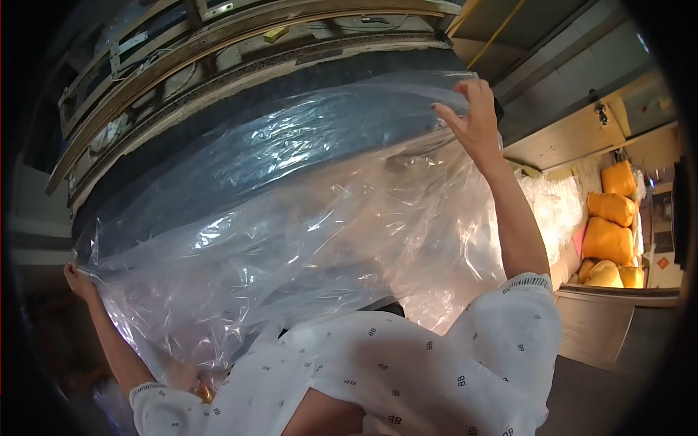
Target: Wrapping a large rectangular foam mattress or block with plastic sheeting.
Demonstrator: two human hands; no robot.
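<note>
While both arms reached outward, the left hand [78,282] at nine o'clock was clenched on the lower edge of a large clear plastic sheet [291,232], its fingers closed around a gathered corner of the film. At one o'clock the right hand [476,123] was raised with its fingers spread apart, the fingertips touching the upper edge of the same sheet where it lay against a dark, thick mattress-like slab [240,123]. The sheet hung crinkled and glossy across the middle of the view, draped over the slab's dark side and falling toward the person's white patterned sleeves [407,370] at six o'clock. Above the slab, from ten to twelve o'clock, ran a curved wooden frame [218,43]. At three o'clock, well apart from the hands, stood a stack of bulging yellow-orange sacks [611,232], piled one upon another beside a wooden panel [567,138], with more crumpled clear film [556,203] heaped just left of them.
</note>
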